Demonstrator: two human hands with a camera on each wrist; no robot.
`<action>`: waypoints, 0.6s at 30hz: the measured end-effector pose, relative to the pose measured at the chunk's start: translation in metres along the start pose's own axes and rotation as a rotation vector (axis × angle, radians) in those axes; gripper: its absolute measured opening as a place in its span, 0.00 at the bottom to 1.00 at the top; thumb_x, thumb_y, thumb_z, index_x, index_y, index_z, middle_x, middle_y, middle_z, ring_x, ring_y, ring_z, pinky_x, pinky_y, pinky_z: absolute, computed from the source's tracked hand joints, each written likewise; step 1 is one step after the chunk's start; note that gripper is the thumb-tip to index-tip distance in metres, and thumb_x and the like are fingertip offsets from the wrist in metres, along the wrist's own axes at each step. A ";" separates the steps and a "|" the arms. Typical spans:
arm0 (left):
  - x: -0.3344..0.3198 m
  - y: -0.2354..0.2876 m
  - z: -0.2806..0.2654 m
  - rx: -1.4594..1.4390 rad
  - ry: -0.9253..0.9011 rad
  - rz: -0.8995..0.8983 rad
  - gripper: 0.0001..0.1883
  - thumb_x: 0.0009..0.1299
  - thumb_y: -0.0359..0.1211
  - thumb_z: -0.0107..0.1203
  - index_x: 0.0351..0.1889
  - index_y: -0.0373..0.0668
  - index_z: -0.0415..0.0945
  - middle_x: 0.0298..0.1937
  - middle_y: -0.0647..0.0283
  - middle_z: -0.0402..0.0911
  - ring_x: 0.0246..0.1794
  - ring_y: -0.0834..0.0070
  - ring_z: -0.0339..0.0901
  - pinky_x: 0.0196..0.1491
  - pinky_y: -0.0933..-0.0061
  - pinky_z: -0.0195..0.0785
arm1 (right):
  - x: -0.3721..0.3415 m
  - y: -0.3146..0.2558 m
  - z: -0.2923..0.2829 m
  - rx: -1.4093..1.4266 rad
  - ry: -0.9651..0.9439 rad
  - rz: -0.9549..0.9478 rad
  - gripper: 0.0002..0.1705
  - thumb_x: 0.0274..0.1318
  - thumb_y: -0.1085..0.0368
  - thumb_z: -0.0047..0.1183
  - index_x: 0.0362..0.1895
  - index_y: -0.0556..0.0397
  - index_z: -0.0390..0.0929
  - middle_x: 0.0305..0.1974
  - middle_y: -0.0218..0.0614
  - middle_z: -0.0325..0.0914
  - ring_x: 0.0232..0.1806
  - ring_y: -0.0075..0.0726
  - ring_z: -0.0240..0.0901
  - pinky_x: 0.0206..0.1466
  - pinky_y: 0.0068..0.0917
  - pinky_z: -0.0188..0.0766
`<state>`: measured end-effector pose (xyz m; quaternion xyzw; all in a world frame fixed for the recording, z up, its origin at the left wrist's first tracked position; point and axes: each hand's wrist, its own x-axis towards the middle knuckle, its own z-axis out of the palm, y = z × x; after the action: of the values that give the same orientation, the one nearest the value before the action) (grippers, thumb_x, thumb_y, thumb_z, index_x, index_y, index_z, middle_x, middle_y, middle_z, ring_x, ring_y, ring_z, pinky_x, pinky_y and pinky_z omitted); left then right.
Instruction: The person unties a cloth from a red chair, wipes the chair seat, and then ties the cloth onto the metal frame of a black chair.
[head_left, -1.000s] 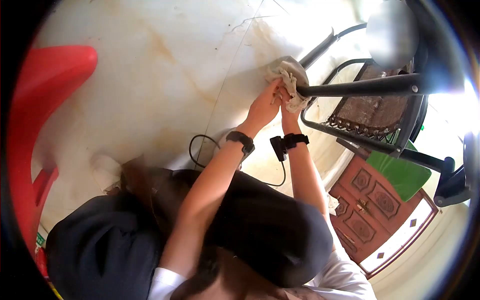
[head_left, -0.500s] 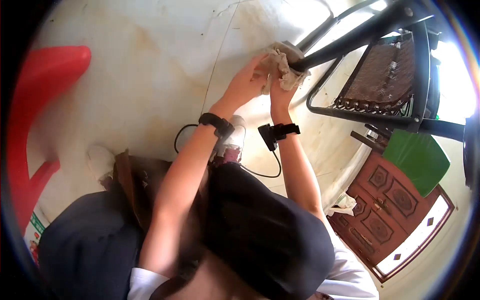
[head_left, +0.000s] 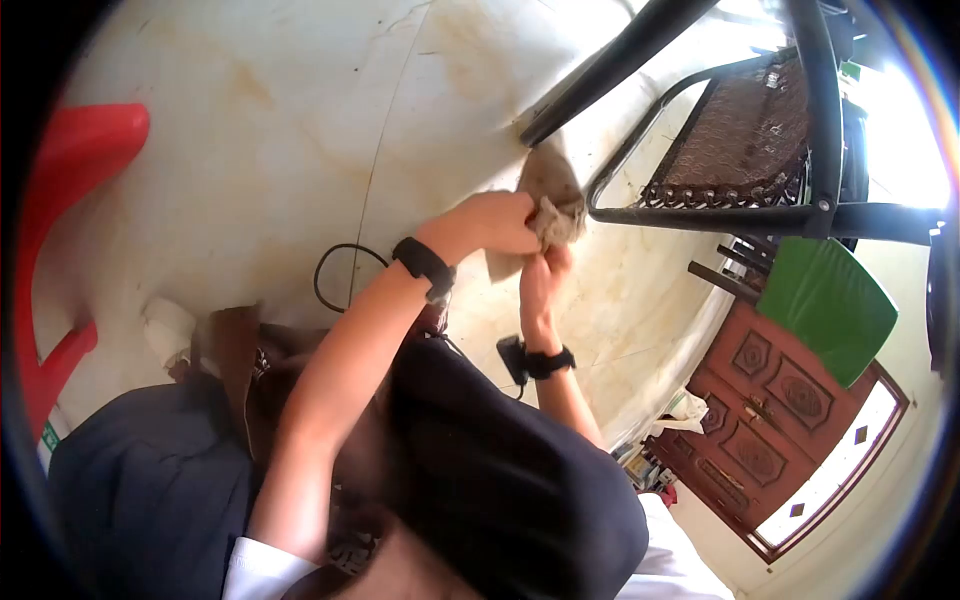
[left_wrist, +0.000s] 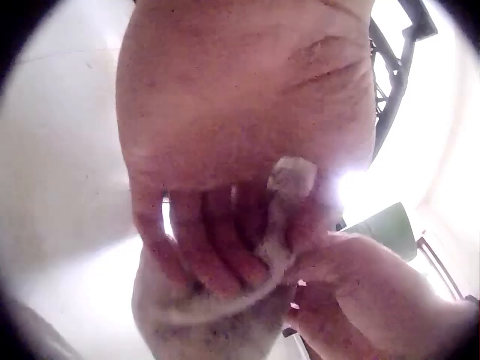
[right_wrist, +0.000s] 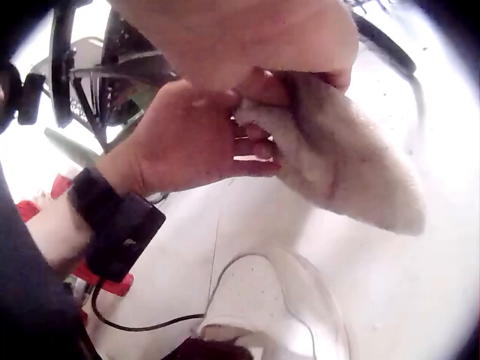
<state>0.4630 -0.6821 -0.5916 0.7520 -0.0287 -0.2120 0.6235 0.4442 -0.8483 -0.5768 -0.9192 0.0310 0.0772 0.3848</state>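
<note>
A crumpled beige cloth (head_left: pixel 552 180) is held between both hands, just below the bare end of a black tubular chair leg (head_left: pixel 600 75). My left hand (head_left: pixel 490 222) grips the bunched cloth from the left, its fingers curled into it in the left wrist view. From below, my right hand (head_left: pixel 545 285) pinches the cloth's lower edge. In the right wrist view a wide flap of the cloth (right_wrist: pixel 360 165) hangs out past the fingers. Each wrist wears a black strap with a small box.
The black chair has a brown laced seat (head_left: pixel 740 140) at the upper right. A red plastic piece (head_left: pixel 90 150) stands at the left. Behind are a green panel (head_left: pixel 830 305) and a carved wooden door (head_left: pixel 770 420). A black cable (head_left: pixel 322 265) loops over the pale tiled floor.
The cloth was wrapped around the chair leg's end; it has come off, and both hands have drawn it down, bunched between them. The head view has shifted too.
</note>
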 end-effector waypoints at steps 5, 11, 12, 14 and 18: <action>-0.012 0.008 0.028 0.109 -0.261 0.182 0.16 0.54 0.42 0.58 0.36 0.42 0.82 0.32 0.52 0.83 0.35 0.57 0.81 0.39 0.62 0.72 | -0.059 -0.009 -0.025 0.257 -0.070 0.250 0.07 0.60 0.68 0.51 0.37 0.60 0.79 0.34 0.22 0.75 0.34 0.15 0.65 0.35 0.18 0.61; -0.015 0.036 0.056 0.073 -0.379 0.071 0.09 0.48 0.32 0.54 0.24 0.41 0.84 0.23 0.56 0.83 0.24 0.64 0.81 0.29 0.66 0.72 | -0.097 0.016 -0.073 0.143 0.097 0.473 0.07 0.54 0.72 0.49 0.32 0.55 0.81 0.23 0.21 0.72 0.23 0.16 0.63 0.25 0.20 0.55; -0.025 0.047 0.038 0.074 -0.378 0.077 0.09 0.48 0.32 0.54 0.24 0.41 0.84 0.23 0.56 0.83 0.24 0.64 0.81 0.29 0.66 0.72 | -0.104 0.042 -0.094 0.047 0.120 0.571 0.07 0.54 0.71 0.49 0.31 0.54 0.81 0.22 0.22 0.73 0.22 0.18 0.64 0.23 0.20 0.55; -0.044 0.074 -0.010 0.035 -0.570 -0.052 0.14 0.55 0.40 0.56 0.25 0.40 0.84 0.28 0.55 0.85 0.27 0.64 0.82 0.34 0.63 0.74 | -0.117 0.126 -0.169 0.260 -0.048 0.737 0.05 0.54 0.67 0.54 0.32 0.53 0.80 0.23 0.28 0.75 0.25 0.26 0.71 0.29 0.27 0.67; -0.038 0.068 -0.047 -0.021 -0.508 0.046 0.15 0.60 0.37 0.51 0.24 0.34 0.83 0.28 0.57 0.85 0.23 0.67 0.81 0.30 0.64 0.75 | -0.157 0.113 -0.215 0.216 0.386 0.862 0.06 0.53 0.68 0.52 0.34 0.53 0.80 0.27 0.27 0.77 0.28 0.27 0.73 0.31 0.25 0.69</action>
<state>0.4600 -0.6421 -0.5098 0.6672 -0.1996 -0.3803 0.6086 0.3020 -1.0810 -0.4818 -0.7750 0.4876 0.0541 0.3984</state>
